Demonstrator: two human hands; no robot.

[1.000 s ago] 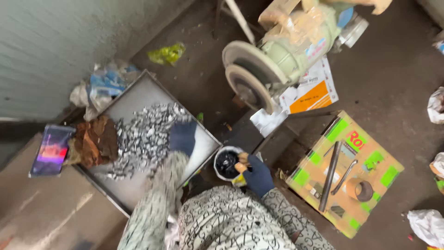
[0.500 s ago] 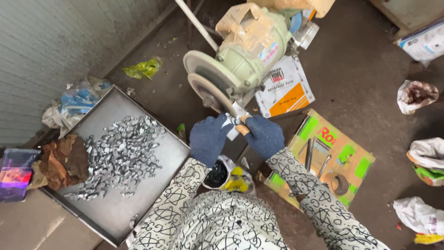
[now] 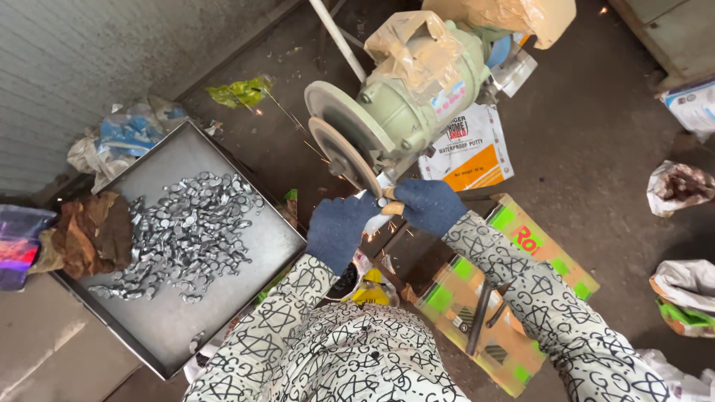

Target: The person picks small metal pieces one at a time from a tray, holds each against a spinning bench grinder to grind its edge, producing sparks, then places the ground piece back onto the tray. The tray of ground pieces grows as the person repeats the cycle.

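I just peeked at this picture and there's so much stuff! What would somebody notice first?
Probably the sparks flying where both gloved hands, the left hand and the right hand, press a small workpiece against the grinding wheel of the pale green grinder in the middle. Next, the shiny heap of small metal pieces on the flat grey tray to the left.

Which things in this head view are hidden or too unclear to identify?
- Small workpiece at the grinding wheel: mostly covered by left hand and right hand; shape unclear.
- Dark container: under the left sleeve.
- Tray: near corner hidden by the person's body.
- Purple packet: cut by the left edge.
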